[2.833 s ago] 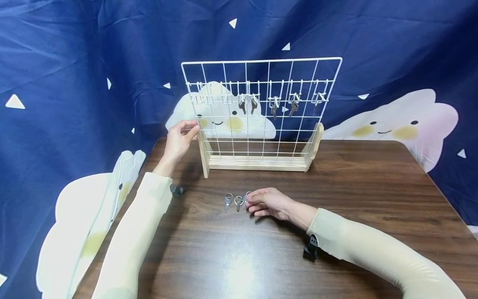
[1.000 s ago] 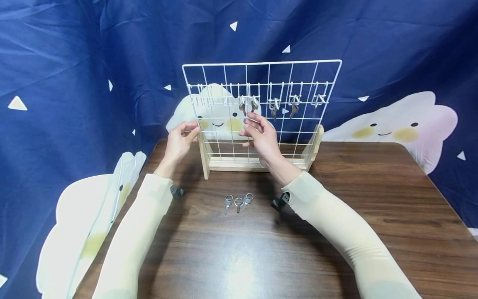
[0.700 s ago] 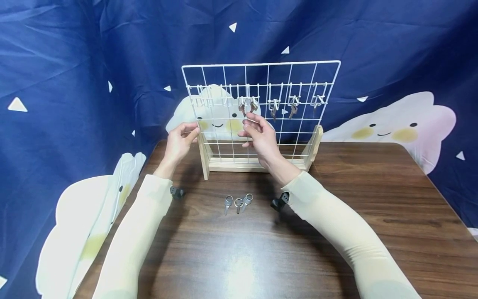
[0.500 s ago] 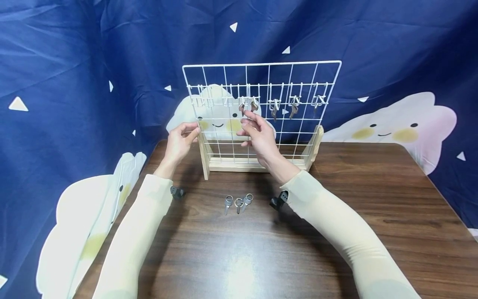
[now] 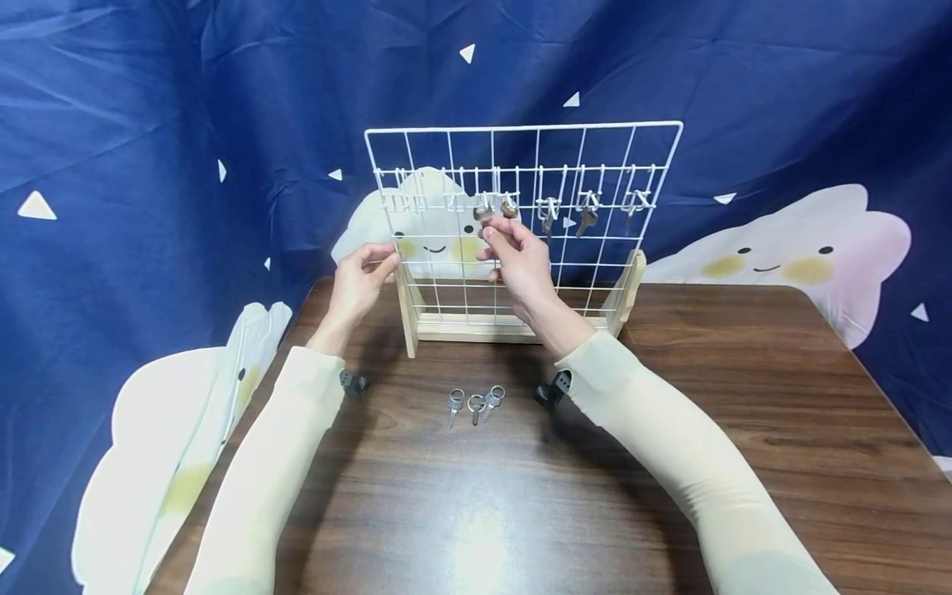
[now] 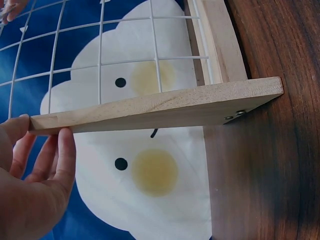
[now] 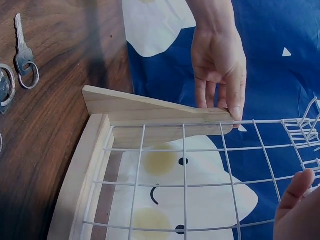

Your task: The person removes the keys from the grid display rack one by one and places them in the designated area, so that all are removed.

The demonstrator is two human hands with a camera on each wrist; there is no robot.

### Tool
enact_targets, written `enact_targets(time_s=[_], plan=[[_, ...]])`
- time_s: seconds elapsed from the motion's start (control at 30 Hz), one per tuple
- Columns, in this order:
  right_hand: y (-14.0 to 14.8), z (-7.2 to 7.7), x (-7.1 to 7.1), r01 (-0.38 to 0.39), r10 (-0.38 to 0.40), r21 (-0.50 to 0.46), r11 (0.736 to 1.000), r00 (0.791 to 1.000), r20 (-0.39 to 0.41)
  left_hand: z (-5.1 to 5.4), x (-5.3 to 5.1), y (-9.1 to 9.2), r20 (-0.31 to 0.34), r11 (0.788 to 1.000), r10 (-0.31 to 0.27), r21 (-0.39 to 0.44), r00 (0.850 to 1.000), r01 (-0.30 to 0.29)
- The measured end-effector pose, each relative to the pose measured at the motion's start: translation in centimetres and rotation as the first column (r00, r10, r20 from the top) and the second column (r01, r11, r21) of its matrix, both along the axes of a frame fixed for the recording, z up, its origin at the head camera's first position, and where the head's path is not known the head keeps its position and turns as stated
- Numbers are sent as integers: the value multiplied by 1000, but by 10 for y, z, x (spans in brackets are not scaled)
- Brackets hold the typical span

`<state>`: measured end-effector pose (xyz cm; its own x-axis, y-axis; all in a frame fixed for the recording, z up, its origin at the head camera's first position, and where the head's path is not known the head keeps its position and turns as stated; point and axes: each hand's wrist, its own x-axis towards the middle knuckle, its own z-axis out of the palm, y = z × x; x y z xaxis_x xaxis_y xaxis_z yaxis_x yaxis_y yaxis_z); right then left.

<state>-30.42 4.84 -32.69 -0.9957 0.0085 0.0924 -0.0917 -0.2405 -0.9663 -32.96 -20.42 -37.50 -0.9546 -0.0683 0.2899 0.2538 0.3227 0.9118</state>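
A white wire grid rack [image 5: 524,128] on a wooden stand is in front of me. My left hand [image 5: 355,281] pinches the top of the stand's left wooden side [image 6: 150,106] between thumb and fingers. At the middle hooks, my right hand [image 5: 524,268] pinches a key [image 5: 483,212] on a ring between thumb and index finger. The key's lower part is hidden by the fingertips, and its ring appears to be at the hook. Just right of it hangs another key [image 5: 509,207], partly behind the fingers.
Further right on the rack hang a key [image 5: 549,213], a second key [image 5: 587,216] and a third small key [image 5: 635,202]. Left hooks [image 5: 407,200] bear no keys. Three ringed keys [image 5: 456,403] lie on the brown table [image 5: 416,496]. A blue curtain [image 5: 283,99] hangs behind.
My right hand has risen from beside the keys on the table to the rack. In the last half second its fingers have closed on a hanging key. The left hand has stayed put.
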Motion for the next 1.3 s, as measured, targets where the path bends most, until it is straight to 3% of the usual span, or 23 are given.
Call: enact_targets(time_s=[0.27,0.6,0.83,0.97,1.3], plan=[[-1,6,-4,50,-50,1,999,997,-51,-2,0,-1,8,1000,-10,9,1000,10],[1,11,-4,98,-85,60,993,980,-180,23,22,8,24,1000,-22,-2,999,22],[4,21,-2,66,-64,5,998,980,-189,-3,-2,-2,-7,1000,-9,23,1000,9],[4,22,0,63,-59,13,998,971,-233,-3,-1,-1,-18,1000,-9,10,1000,10],[6,23,11,99,-63,75,992,922,-382,-3,0,0,-7,1000,2,7,1000,-2]])
